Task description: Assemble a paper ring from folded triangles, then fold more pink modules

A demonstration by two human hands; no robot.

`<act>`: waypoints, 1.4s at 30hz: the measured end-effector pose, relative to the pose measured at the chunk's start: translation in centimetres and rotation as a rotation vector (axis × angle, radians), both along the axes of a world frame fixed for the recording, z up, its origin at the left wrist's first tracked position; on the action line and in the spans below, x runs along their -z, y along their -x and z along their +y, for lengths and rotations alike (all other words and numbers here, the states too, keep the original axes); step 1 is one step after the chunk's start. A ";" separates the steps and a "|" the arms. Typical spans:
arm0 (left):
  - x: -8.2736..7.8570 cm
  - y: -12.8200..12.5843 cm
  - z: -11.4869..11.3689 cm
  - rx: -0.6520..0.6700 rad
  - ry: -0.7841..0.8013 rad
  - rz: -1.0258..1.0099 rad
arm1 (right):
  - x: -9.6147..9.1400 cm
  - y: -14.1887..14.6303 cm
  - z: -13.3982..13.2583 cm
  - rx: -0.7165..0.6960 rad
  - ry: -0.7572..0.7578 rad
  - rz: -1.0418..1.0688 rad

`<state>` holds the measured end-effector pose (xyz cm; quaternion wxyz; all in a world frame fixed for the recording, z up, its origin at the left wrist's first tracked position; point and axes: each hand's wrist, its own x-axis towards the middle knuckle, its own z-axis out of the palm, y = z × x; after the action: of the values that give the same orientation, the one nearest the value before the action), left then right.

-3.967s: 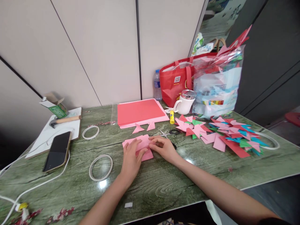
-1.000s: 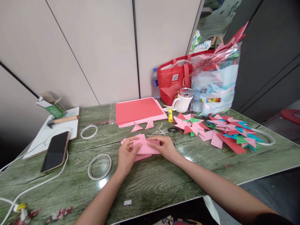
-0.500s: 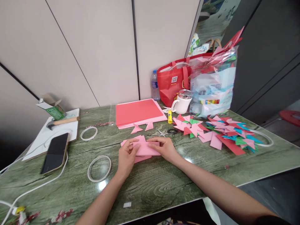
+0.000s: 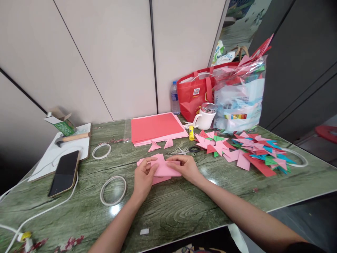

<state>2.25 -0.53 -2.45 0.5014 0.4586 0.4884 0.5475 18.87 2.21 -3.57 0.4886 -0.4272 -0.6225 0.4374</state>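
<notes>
Between my hands is a folded piece of pink paper (image 4: 165, 170), held low over more pink sheets (image 4: 161, 180) on the table. My left hand (image 4: 144, 175) pinches its left end between thumb and fingers. At the right end, my right hand (image 4: 186, 169) grips the same paper, thumb on top. Just beyond lie two small folded pink triangles (image 4: 154, 146) and a pair of scissors (image 4: 194, 149) with dark handles. Farther back is a stack of red and pink paper (image 4: 158, 128).
On the right are heaps of folded coloured paper (image 4: 259, 147), a yellow glue stick (image 4: 191, 133), a white mug (image 4: 206, 117), a red bag (image 4: 193, 100) and a water bottle (image 4: 174, 98). Leftward lie tape rings (image 4: 102, 151), a phone (image 4: 64, 174), a hammer (image 4: 76, 137) and white cables (image 4: 47, 211).
The camera view has shifted slightly. Both hands keep hold of the pink paper in nearly the same place.
</notes>
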 end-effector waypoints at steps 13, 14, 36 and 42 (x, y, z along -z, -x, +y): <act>-0.4 -0.2 -0.1 0.015 0.018 -0.015 | -0.3 -0.3 0.2 -0.098 -0.038 -0.078; -0.4 -0.2 -0.2 0.014 0.014 -0.014 | -0.3 -0.3 0.2 -0.101 -0.051 -0.085; -0.1 0.1 0.0 0.008 -0.005 0.029 | -0.1 -0.8 0.5 -0.167 -0.001 -0.040; 0.0 0.2 0.1 0.054 0.017 0.021 | 0.1 -0.8 0.7 -0.098 0.033 -0.028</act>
<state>2.04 -0.41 -2.45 0.5148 0.4728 0.4857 0.5249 19.63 2.89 -3.64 0.4507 -0.4103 -0.6422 0.4649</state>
